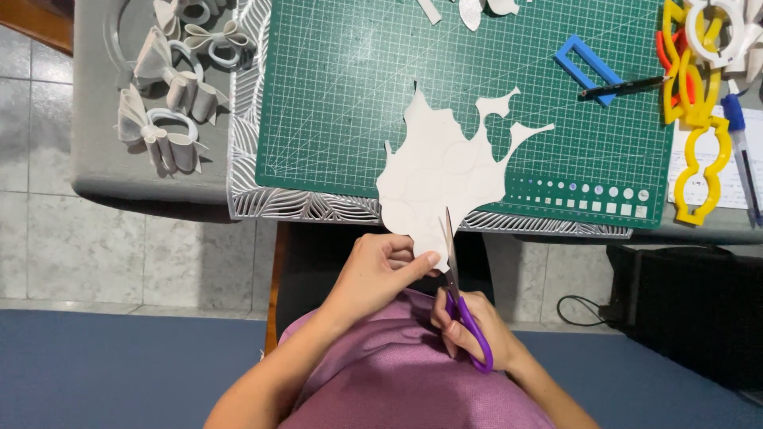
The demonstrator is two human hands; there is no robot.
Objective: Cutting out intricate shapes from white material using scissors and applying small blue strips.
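Observation:
My left hand [380,266] pinches the near edge of a ragged white foam sheet [441,171] that lies partly over the green cutting mat [342,79]. Faint rounded outlines are traced on the sheet. In my right hand [469,318] are purple-handled scissors [461,298], blades pointing away from me and biting into the sheet's near edge beside my left thumb.
Several finished white bows [171,79] lie on the grey table at the left. A blue rectangular template [588,67] and a black pen [624,87] rest on the mat. Yellow, orange and white shape templates [699,103] and a blue pen [743,151] lie at the right.

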